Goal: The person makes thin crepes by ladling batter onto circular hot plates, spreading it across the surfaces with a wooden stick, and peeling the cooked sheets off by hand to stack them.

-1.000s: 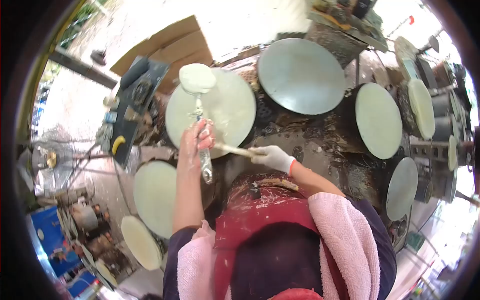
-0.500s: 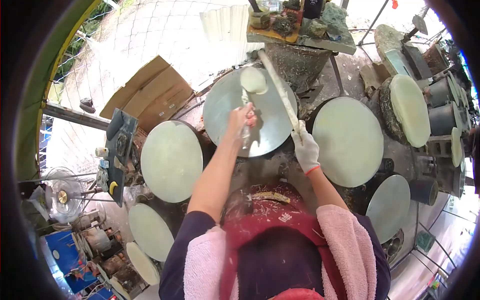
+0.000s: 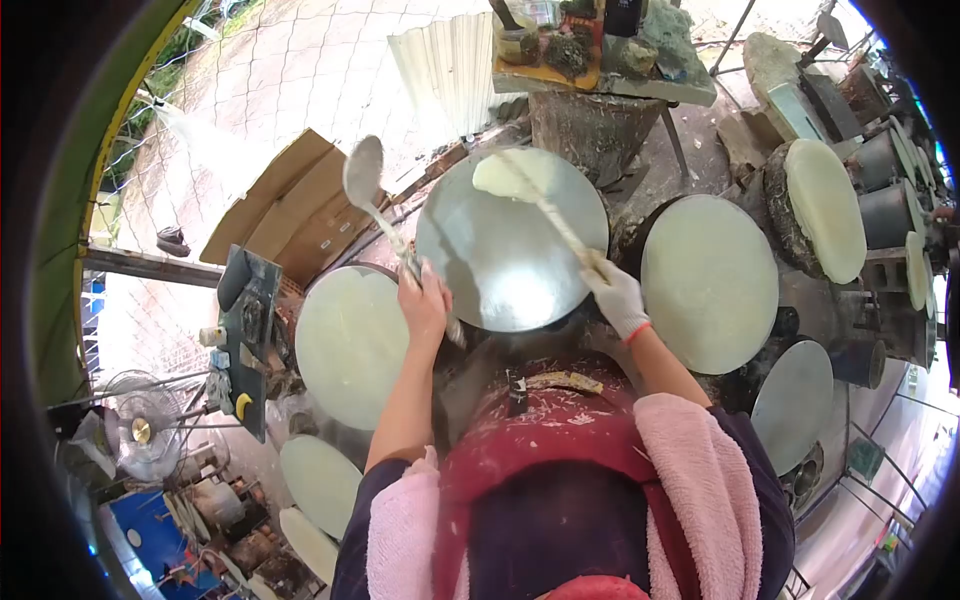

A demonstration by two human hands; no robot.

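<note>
The left hand (image 3: 425, 303) grips 1 silvery metal ladle (image 3: 363, 172); the right hand (image 3: 615, 298) clasps 1 pale stick (image 3: 562, 230), apparently spreading creamy batter (image 3: 503, 176) on a round grey griddle (image 3: 510, 275), which calls for level sweeps.

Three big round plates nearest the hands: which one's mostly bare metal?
The middle plate: pale batter covers only a patch at its far side. The left plate and right plate look coated nearly all over.

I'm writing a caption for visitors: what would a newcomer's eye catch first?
Probably the shiny round griddle straight ahead, with a pale patch near its far edge. To its left, the bare left hand holds a ladle; to its right, the gloved right hand grips a stick reaching the patch.
</note>
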